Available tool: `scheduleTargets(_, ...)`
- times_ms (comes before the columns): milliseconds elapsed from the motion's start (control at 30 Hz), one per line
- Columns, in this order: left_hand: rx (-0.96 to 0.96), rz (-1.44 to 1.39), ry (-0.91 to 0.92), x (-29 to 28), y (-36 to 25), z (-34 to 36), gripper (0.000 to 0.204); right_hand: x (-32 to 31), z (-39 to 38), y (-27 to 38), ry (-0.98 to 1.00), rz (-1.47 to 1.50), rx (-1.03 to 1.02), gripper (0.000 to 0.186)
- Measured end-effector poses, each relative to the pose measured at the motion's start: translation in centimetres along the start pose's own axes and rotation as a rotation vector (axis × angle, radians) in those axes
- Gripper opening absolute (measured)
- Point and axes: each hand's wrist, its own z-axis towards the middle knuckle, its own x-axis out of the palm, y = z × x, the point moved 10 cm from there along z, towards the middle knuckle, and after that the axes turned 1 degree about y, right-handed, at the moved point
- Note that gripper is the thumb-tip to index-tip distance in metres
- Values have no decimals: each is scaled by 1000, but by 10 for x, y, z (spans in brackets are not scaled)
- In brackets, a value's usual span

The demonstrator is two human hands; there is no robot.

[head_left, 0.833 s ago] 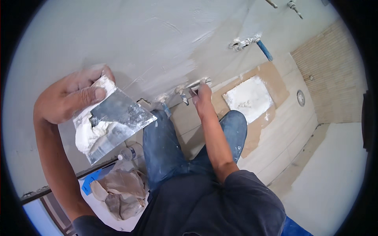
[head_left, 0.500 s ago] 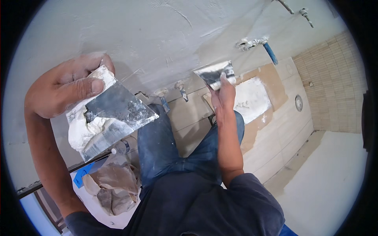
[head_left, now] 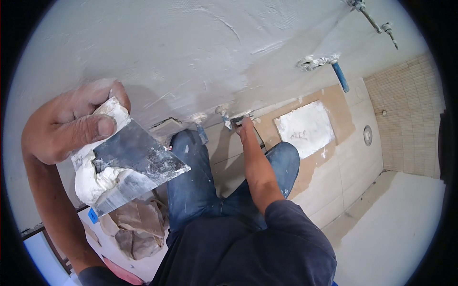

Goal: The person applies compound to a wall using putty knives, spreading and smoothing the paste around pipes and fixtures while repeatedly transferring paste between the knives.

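Observation:
My left hand (head_left: 71,124) is closed on the edge of a wide metal putty knife (head_left: 133,152), thumb on top. A thick lump of white plaster (head_left: 90,183) sits on its blade. My right hand (head_left: 246,128) reaches low between my knees and grips a second putty knife (head_left: 243,118), its blade seen nearly edge-on. That blade is at the foot of the grey plastered wall (head_left: 157,52), just right of a short capped pipe stub (head_left: 223,116). Most of its handle is hidden by my hand.
A white plaster-covered board (head_left: 305,128) lies on brown cardboard (head_left: 341,112) to the right. A blue-capped pipe (head_left: 340,76) and metal fittings (head_left: 369,19) stick out of the wall. A round drain (head_left: 367,136) is in the tiled floor. Crumpled brown paper (head_left: 136,226) lies lower left.
My right hand has moved down and left, bringing its putty knife from mid-air to the base of the wall. My left hand with the loaded putty knife has shifted slightly left and down.

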Motion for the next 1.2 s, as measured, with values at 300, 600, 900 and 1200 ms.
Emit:
scheduleTargets(300,116,90,48,2,-6,-4,32,69,-203,91,350,93,-81,27)
scheduleTargets(600,100,105,29,2,-3,-5,34,136,-398,198,497,94,-328,30)
scheduleTargets(900,115,58,9,2,-2,-2,35,59,-340,198,383,111,-497,24)
scheduleTargets(1200,40,6,-22,-1,2,-2,36,9,-139,24,255,249,379,18)
